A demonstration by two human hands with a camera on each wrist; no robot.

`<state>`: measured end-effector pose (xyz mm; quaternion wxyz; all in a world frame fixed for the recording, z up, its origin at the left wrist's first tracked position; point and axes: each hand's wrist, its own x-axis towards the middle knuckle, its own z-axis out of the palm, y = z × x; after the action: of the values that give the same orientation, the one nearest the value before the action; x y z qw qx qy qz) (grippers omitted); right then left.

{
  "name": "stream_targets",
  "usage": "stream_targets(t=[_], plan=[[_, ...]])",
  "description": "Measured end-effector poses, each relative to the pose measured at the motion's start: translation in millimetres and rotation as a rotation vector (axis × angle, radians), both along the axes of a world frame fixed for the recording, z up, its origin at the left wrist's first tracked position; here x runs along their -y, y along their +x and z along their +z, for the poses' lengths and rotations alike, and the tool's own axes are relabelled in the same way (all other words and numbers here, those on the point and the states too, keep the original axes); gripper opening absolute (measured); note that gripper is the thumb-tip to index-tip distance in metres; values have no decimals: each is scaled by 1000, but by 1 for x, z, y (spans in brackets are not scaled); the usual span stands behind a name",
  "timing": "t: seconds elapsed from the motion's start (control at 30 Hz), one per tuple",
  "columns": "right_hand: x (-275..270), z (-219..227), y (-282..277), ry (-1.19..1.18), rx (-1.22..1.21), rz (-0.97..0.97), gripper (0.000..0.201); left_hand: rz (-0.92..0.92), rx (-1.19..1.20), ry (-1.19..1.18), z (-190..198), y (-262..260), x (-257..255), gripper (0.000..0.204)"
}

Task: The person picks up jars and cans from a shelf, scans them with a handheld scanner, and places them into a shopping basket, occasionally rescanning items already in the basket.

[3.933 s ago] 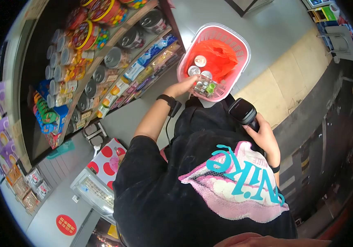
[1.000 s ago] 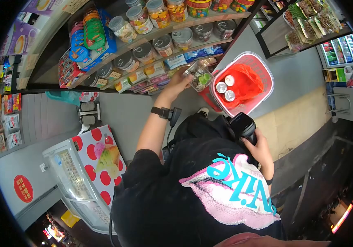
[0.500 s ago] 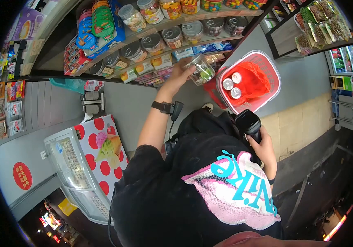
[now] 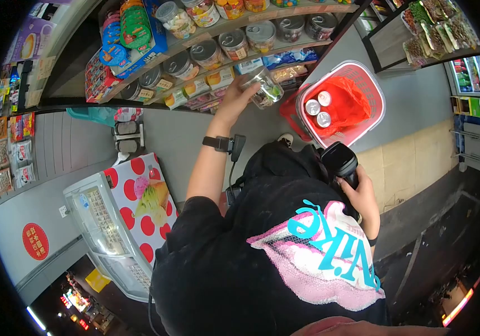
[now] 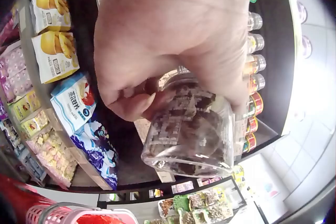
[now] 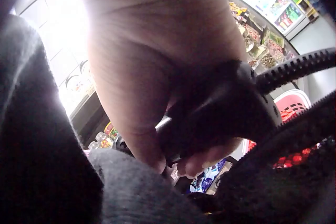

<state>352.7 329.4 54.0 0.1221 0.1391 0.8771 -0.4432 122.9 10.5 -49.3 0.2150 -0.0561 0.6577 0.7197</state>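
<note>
My left hand [image 4: 232, 105] grips a clear plastic jar [image 4: 268, 94] by its top end and holds it tilted in front of the shelf, beside the basket. In the left wrist view, the thumb and fingers curl round the jar [image 5: 191, 129], whose see-through wall shows dark contents and pale printing. At the front of my body, my right hand [image 4: 364, 197] holds a black handheld barcode scanner [image 4: 339, 160] by its handle. The right wrist view shows its dark grip [image 6: 215, 108] partly hidden behind the palm.
A pink basket [image 4: 382, 103] stands on the floor, with a red plastic bag [image 4: 357, 106] and several drink cans [image 4: 313, 107] inside. Shelves at the upper left hold canned goods [image 4: 261, 35], jars and snack packs [image 4: 194, 89]. A dotted ice-cream freezer [image 4: 139, 196] stands at left.
My left hand has lifted the jar out of the basket and moved it left toward the shelf. My right hand still holds the scanner. The head view has turned.
</note>
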Motion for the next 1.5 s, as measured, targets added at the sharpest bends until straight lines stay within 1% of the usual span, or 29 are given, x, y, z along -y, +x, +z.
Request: stream_targets(t=[0.03,0.1,0.13,0.2,0.23,0.3,0.33,0.43,0.47,0.5,0.57,0.6,0.63,0.7,0.73,0.77,0.83,0.87,0.9,0.97,1.07,1.2,1.27,1.37,1.5], plan=[[0,0,0,-1,2,0,29,1,2,-1,0,0,-1,78],[1,0,0,-3,6,1,30,18,-90,-11,0,-2,-3,75],[2,0,0,0,5,-3,30,19,-89,-12,-2,-4,-2,75],[1,-1,1,2,5,-8,30,109,-194,-12,-7,-8,-2,70],[0,-4,1,2,5,-9,30,108,-193,-12,-7,-9,-2,70],[-1,-5,2,0,6,-10,30,317,-398,-141,-3,-10,-2,67],[0,-4,1,1,2,-8,30,318,-397,-142,-1,-11,0,67],[1,-6,1,-4,-12,-1,31,555,-686,-201,4,-11,10,83],[1,-7,1,-6,-23,-2,31,567,-760,-343,2,-13,19,87],[0,-8,1,-7,-23,1,31,569,-760,-344,2,-15,25,87],[-1,-9,1,7,14,0,32,659,-807,-392,3,-16,34,90],[0,-8,0,6,13,2,32,704,-773,-307,4,-16,37,92],[0,-7,-1,3,16,4,32,705,-773,-309,3,-17,42,92],[1,-5,-3,1,21,4,32,894,-748,-254,-1,-20,56,92],[1,-5,-3,0,15,11,32,928,-752,-307,-2,-22,65,91],[1,-5,-4,0,9,18,32,928,-750,-308,-4,-22,70,91],[1,-6,-4,-4,8,22,31,1001,-681,-196,5,-21,74,89],[1,-6,-4,-7,5,25,31,1002,-744,-339,-3,-23,81,83],[1,-6,-5,-7,5,25,31,1003,-743,-339,0,-22,81,83],[1,-5,-6,-5,31,26,31,988,-700,-258,6,-20,79,89],[1,-7,-6,-9,22,36,31,977,-711,-258,6,-19,80,89],[3,-6,-6,-10,19,33,32,1012,-737,-304,-5,-24,89,90],[3,-6,-5,-12,1,31,32,1043,-778,-384,-14,-26,95,92],[3,-5,-4,-10,22,24,33,1039,-768,-335,-15,-27,94,94],[3,-5,-2,-3,22,24,33,972,-770,-353,5,-24,81,95]])
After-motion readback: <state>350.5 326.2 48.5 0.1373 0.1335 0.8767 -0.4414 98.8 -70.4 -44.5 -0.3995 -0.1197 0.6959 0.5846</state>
